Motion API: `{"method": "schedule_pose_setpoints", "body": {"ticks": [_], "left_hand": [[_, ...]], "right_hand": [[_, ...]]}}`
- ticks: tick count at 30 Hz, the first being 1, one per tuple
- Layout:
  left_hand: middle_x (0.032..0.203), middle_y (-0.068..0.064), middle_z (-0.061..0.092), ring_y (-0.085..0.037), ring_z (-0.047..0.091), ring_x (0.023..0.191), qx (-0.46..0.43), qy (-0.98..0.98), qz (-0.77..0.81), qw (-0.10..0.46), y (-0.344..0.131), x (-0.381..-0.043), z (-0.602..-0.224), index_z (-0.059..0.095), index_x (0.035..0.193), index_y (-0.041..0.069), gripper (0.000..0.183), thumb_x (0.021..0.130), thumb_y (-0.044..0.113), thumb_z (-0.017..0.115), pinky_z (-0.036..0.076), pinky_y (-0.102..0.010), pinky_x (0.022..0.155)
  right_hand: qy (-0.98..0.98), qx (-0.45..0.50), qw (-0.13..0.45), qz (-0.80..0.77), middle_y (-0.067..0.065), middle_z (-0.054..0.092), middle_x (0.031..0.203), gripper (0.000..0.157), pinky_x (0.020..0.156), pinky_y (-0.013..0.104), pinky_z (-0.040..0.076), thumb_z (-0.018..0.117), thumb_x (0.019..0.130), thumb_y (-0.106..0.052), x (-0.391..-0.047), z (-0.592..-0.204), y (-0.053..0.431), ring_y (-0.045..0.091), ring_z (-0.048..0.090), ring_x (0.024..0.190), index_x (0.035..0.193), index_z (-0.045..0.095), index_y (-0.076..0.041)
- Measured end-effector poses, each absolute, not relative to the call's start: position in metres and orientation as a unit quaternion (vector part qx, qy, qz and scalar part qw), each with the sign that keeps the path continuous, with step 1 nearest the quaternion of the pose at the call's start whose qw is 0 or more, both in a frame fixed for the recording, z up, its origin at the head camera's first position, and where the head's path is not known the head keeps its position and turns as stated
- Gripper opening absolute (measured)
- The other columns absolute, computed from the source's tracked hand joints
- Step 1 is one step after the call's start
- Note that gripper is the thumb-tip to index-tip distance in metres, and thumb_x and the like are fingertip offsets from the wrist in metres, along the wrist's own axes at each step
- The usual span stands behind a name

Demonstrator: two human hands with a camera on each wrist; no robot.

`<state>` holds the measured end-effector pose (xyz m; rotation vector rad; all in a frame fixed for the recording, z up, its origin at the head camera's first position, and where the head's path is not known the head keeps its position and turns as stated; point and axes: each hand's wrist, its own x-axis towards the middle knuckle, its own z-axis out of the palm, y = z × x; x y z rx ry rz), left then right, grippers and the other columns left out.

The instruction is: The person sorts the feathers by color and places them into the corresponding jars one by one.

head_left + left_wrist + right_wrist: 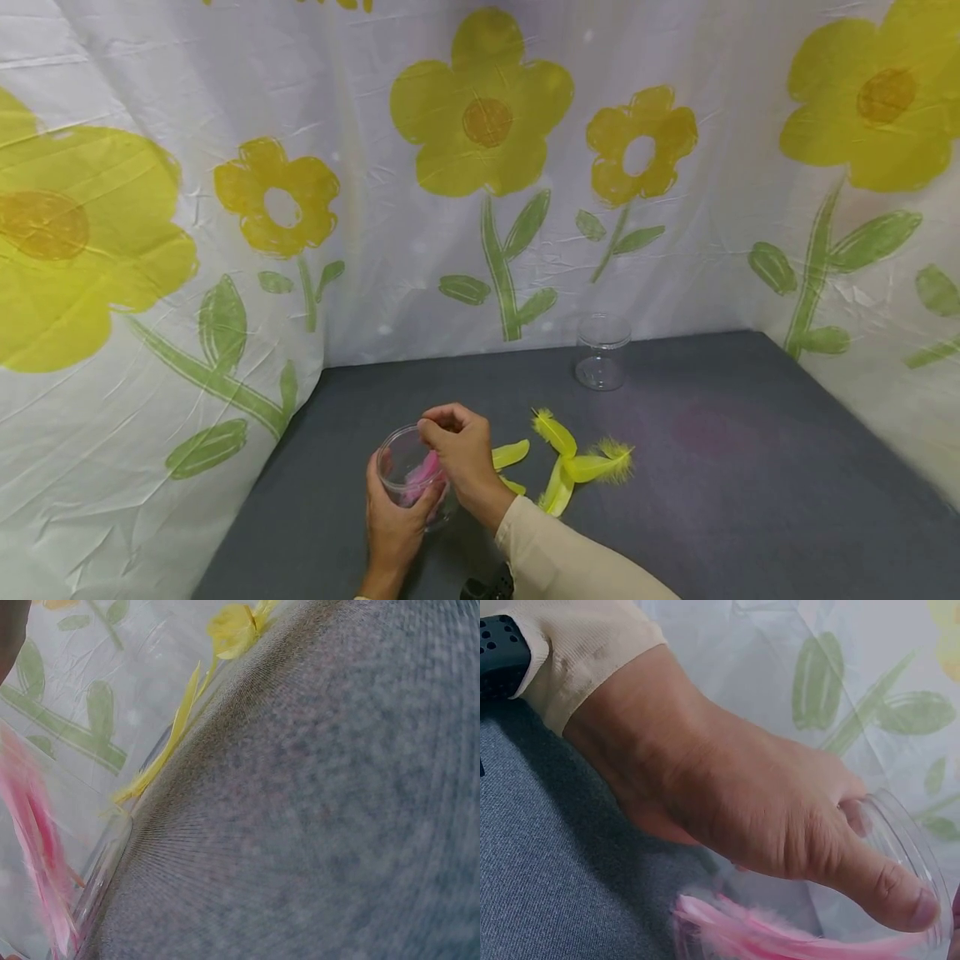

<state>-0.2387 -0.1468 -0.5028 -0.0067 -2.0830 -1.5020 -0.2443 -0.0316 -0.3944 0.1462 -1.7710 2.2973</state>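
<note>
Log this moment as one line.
left hand: grips clear jar; right hand: at jar's mouth; pink feathers: inside jar; yellow feathers: on table

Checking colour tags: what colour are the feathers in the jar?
Pink; the feathers show best in the right wrist view.

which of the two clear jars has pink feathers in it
The jar held in the left hand; the other jar, standing farther back, shows no pink feathers.

Near clear jar (396,457), far clear jar (602,358) beyond: two. Right of it, five yellow feathers (597,468). Inside near clear jar: pink feathers (422,477), uncountable.
</note>
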Motion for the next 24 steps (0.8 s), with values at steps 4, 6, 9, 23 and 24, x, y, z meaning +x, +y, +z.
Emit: {"method": "schedule_pose_setpoints", "body": {"ticks": [4, 6, 9, 23, 24], "left_hand": [[0.138, -0.021, 0.044, -0.037, 0.042, 0.123, -0.007, -0.777, -0.561, 0.285, -0.147, -0.239, -0.503, 0.031, 0.145, 0.004, 0.102, 0.065, 0.025, 0.091, 0.03, -0.055, 0.098], [0.138, -0.021, 0.044, -0.037, 0.042, 0.123, -0.01, -0.775, -0.564, 0.284, -0.147, -0.239, -0.503, 0.032, 0.144, 0.004, 0.102, 0.065, 0.024, 0.092, 0.029, -0.055, 0.099], [0.137, -0.021, 0.044, -0.038, 0.041, 0.123, -0.015, -0.773, -0.569, 0.28, -0.148, -0.239, -0.502, 0.032, 0.144, 0.003, 0.101, 0.065, 0.023, 0.092, 0.029, -0.055, 0.099], [0.134, -0.019, 0.052, -0.046, 0.048, 0.118, 0.048, -0.839, -0.489, 0.233, -0.158, -0.244, -0.482, 0.038, 0.14, 0.01, 0.096, 0.066, 0.048, 0.086, 0.036, -0.061, 0.091], [0.136, -0.017, 0.051, -0.045, 0.046, 0.119, 0.051, -0.844, -0.486, 0.221, -0.159, -0.246, -0.48, 0.037, 0.14, 0.01, 0.097, 0.066, 0.05, 0.086, 0.034, -0.061, 0.092]], "right_hand": [[-0.594, 0.049, 0.112, 0.795, 0.009, 0.066, 0.081, 0.011, 0.068, 0.027, 0.054, 0.073, 0.083, -0.002, -0.256, -0.408, -0.031, 0.019, 0.063, 0.072, 0.093, 0.069, 0.003], [-0.59, 0.051, 0.114, 0.797, 0.009, 0.066, 0.081, 0.013, 0.067, 0.027, 0.053, 0.074, 0.083, -0.004, -0.258, -0.41, -0.028, 0.019, 0.064, 0.072, 0.093, 0.069, 0.003], [-0.591, 0.058, 0.119, 0.796, 0.011, 0.066, 0.082, 0.016, 0.068, 0.028, 0.054, 0.074, 0.083, -0.005, -0.26, -0.412, -0.023, 0.02, 0.064, 0.072, 0.094, 0.069, 0.004], [-0.611, 0.064, 0.134, 0.778, 0.013, 0.065, 0.088, 0.023, 0.079, 0.04, 0.053, 0.073, 0.086, -0.012, -0.263, -0.408, 0.035, 0.031, 0.063, 0.083, 0.101, 0.066, 0.004], [-0.615, 0.061, 0.137, 0.774, 0.013, 0.065, 0.088, 0.023, 0.079, 0.039, 0.053, 0.073, 0.087, -0.012, -0.263, -0.408, 0.04, 0.033, 0.063, 0.084, 0.101, 0.066, 0.004]]}}
